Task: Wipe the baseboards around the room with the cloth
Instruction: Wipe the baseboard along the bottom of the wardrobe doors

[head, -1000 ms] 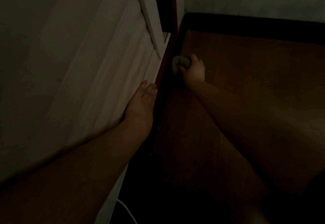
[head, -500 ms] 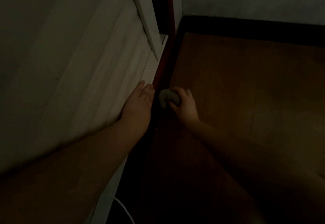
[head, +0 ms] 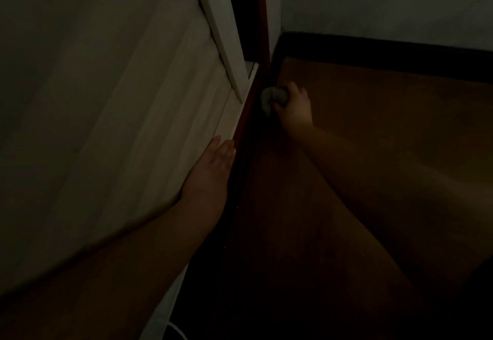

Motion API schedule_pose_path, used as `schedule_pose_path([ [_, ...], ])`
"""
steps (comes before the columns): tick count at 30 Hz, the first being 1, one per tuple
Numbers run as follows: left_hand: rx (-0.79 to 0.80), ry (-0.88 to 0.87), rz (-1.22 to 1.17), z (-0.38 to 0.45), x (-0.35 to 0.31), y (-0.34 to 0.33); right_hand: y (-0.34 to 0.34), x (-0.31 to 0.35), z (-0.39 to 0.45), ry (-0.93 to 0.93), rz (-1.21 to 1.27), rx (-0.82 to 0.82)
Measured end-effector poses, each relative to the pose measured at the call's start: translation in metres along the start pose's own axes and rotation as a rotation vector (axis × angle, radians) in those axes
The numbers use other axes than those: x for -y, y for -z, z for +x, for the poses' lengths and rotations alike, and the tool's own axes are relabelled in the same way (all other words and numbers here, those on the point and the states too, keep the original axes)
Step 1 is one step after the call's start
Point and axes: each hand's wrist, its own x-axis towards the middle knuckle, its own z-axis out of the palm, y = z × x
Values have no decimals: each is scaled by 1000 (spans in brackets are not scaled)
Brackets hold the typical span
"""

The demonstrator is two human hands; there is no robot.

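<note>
Gripping a bunched pale cloth (head: 273, 98), right hand (head: 294, 107) fingers press it against dark baseboard (head: 250, 126).

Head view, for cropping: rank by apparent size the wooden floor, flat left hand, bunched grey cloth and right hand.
1. Brown wooden floor
2. Flat left hand, nearer the camera, so unsure
3. Right hand
4. Bunched grey cloth

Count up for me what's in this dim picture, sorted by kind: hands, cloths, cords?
Hands: 2, the left hand flat on the pale wall panel, the right hand gripping the cloth.
Cloths: 1, a bunched pale cloth against the dark baseboard.
Cords: 1, a white cord at the bottom edge.
Total: 4
</note>
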Motion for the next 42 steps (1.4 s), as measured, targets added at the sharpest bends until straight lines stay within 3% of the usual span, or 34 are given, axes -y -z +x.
schedule_pose_path([
  [11,-30,59,-141,3,9,12,31,-36,-72,-4,129,-24],
  [15,-129,111,-267,28,27,43,46,-54,-95,-53,143,28],
  [19,-214,231,-181,69,65,75,58,-60,-106,-50,150,76],
  [22,-147,350,-121,83,88,82,63,-63,-110,-3,154,82],
  [27,-210,338,-49,84,80,68,65,-56,-114,-2,193,32],
  [32,-191,376,-121,79,68,74,65,-49,-114,6,214,38],
  [37,-159,303,-237,82,63,84,56,-44,-111,4,232,38],
  [42,-297,365,-459,90,56,77,47,-44,-107,10,241,27],
])
